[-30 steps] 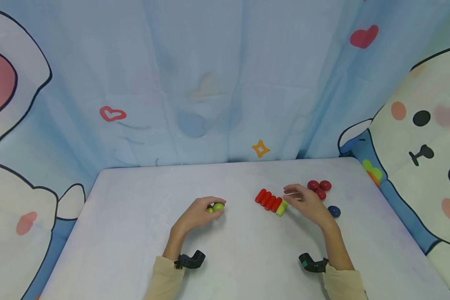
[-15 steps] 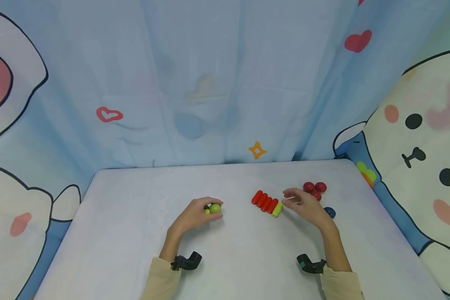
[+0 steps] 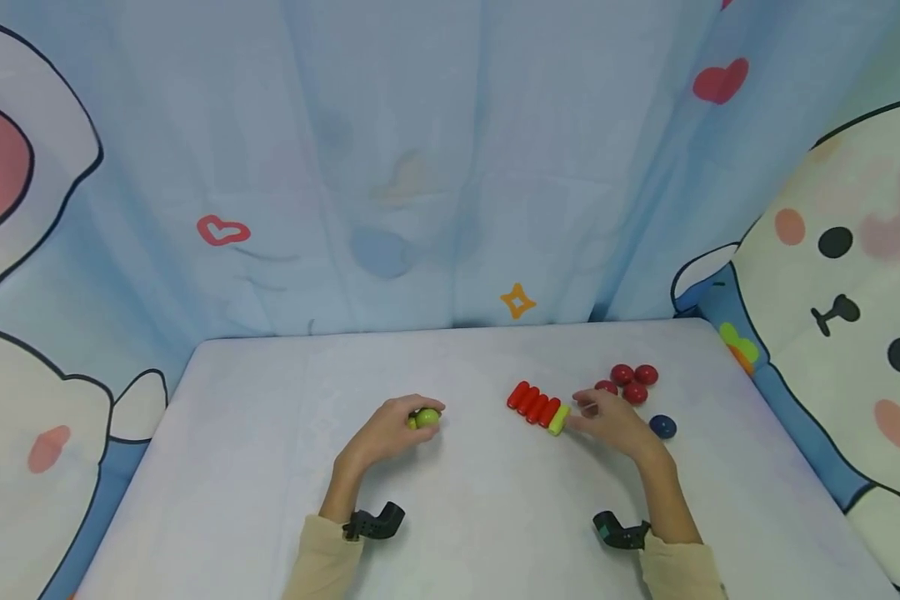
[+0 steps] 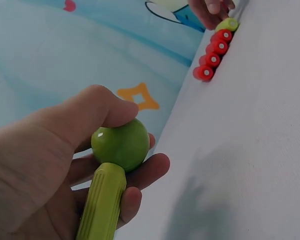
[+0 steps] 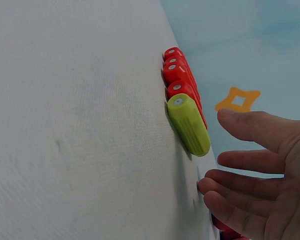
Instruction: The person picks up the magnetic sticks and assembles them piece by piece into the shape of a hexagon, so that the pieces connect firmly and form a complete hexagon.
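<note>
Within left hand, apart from right hand — green ball and rod.

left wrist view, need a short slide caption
Left hand holds a green ball and stick, four red sticks beyond.

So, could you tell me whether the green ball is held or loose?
The green ball is held: the left hand grips it between thumb and fingers.
</note>
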The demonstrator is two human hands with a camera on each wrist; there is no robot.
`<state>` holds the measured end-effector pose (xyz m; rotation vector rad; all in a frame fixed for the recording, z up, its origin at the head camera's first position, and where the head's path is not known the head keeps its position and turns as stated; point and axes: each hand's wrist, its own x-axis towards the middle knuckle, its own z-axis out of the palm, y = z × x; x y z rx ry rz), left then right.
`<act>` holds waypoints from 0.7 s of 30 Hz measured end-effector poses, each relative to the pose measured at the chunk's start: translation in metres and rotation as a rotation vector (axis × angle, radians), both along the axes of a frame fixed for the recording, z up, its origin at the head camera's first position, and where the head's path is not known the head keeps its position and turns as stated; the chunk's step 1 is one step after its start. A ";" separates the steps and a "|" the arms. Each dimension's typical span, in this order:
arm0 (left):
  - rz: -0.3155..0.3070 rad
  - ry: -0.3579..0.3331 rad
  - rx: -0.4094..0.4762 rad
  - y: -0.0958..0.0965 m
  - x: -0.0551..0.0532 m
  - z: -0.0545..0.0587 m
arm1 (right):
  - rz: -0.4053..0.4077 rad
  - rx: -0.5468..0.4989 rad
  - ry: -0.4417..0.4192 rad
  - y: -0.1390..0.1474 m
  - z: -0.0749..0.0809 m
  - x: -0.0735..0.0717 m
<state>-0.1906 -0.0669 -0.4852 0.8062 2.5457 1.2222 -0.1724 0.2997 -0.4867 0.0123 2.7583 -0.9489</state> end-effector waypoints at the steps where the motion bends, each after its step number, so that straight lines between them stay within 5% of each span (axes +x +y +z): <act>1: -0.003 0.007 0.005 0.000 0.000 0.000 | 0.002 0.000 -0.001 -0.001 0.001 0.000; 21: 0.004 -0.008 -0.006 -0.001 -0.003 -0.001 | 0.020 0.154 -0.022 -0.018 -0.001 0.002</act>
